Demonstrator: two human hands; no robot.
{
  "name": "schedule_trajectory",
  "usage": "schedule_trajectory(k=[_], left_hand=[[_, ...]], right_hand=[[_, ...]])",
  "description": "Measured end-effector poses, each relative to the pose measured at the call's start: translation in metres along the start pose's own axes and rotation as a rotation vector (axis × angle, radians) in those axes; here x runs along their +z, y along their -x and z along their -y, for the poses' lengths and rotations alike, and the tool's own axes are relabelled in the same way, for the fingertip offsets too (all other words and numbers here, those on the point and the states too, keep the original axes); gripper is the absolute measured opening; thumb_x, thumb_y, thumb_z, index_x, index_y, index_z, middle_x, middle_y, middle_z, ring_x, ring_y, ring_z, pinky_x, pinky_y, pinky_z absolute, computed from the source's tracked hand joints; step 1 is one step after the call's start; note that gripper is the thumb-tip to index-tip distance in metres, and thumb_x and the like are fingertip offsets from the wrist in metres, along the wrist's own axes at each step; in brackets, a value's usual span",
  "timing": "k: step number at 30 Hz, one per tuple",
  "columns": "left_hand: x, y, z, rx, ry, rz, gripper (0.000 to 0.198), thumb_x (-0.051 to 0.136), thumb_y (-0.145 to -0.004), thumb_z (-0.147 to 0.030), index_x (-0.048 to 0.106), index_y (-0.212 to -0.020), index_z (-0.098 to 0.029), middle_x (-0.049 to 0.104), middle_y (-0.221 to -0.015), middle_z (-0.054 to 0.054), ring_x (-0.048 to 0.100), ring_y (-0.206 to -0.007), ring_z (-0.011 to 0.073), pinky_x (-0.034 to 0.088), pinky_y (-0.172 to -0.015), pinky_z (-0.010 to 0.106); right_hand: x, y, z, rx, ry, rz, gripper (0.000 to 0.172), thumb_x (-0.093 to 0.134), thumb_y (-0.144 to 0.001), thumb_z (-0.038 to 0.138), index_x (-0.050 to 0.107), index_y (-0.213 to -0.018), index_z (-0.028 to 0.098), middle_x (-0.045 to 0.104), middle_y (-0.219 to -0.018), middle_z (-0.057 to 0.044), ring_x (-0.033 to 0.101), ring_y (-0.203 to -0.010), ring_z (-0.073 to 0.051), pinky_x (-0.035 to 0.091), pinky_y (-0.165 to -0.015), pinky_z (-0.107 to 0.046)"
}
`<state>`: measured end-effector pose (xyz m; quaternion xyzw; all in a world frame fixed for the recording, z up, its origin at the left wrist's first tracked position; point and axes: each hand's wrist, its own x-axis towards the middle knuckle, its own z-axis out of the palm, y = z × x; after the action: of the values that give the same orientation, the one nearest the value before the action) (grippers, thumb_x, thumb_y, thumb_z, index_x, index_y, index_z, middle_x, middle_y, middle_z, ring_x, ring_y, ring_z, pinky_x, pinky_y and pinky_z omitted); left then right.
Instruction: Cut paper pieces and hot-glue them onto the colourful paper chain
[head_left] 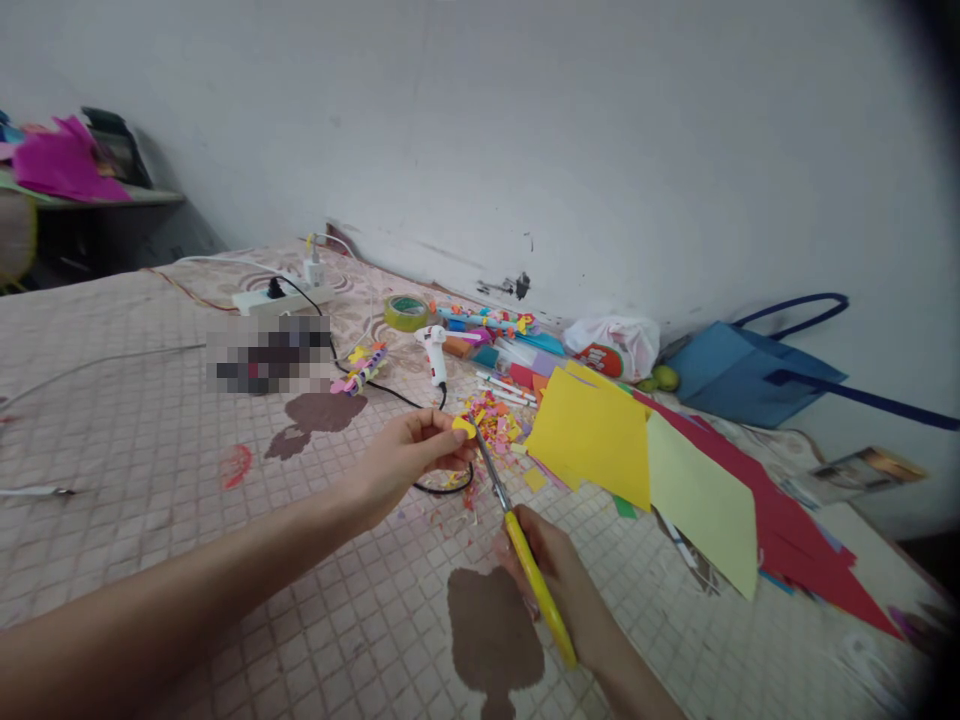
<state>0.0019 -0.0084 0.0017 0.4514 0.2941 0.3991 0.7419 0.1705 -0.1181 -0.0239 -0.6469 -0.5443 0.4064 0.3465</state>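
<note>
Between the thumb and fingers of my left hand (416, 447) is pinched a small piece of yellow paper (464, 428). My right hand (551, 565) grips a pair of scissors with yellow handles (538, 585). The scissor blades (489, 465) point away from me, and their tips meet the edge of the yellow paper. Just beyond the blades lies a heap of tiny colourful paper scraps (499, 420). A white glue gun (433, 352) lies behind my left hand, its black cord looping beneath that hand.
Yellow sheets (592, 435), a pale green sheet (701, 500) and red paper (795, 520) spread to the right. Farther back are a tape roll (407, 312), a decorated stick (366, 370), a power strip (281, 299), a plastic bag (615, 345) and a blue bag (750, 375) by the wall.
</note>
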Motion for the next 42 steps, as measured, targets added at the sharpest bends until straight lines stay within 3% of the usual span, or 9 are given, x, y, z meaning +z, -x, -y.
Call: schedule_trajectory(k=[13,21,42], left_hand=[[-0.0006,-0.0008,-0.0061,0.007,-0.013,-0.021,0.017,0.069,-0.075,-0.028,0.057,-0.073,-0.016,0.068,-0.071,-0.001,0.063,-0.067,0.0095,0.048,-0.069,0.022],[-0.0028,-0.0015,0.0010,-0.011,0.002,0.025,0.016,0.069,-0.075,-0.026,0.057,-0.075,-0.015,0.070,-0.080,0.002,0.063,-0.069,0.0089,0.049,-0.068,0.021],[-0.0042,-0.0031,-0.0046,0.017,-0.009,-0.020,0.017,0.070,-0.073,-0.027,0.058,-0.074,-0.015,0.067,-0.071,0.001,0.063,-0.067,0.0105,0.050,-0.071,0.024]], right_hand=[[-0.0013,-0.0008,-0.0016,0.015,0.003,0.026,0.033,0.055,-0.078,0.049,0.042,-0.065,0.021,0.037,-0.050,0.008,0.033,-0.041,-0.007,0.029,-0.040,-0.020],[-0.0020,-0.0006,0.0040,0.012,0.020,-0.006,0.030,0.056,-0.078,0.045,0.043,-0.064,0.021,0.038,-0.052,0.007,0.035,-0.045,-0.008,0.030,-0.042,-0.020],[-0.0043,-0.0006,0.0026,-0.002,0.133,0.033,0.030,0.054,-0.080,0.045,0.042,-0.067,0.020,0.037,-0.058,0.006,0.034,-0.052,-0.010,0.027,-0.046,-0.022]])
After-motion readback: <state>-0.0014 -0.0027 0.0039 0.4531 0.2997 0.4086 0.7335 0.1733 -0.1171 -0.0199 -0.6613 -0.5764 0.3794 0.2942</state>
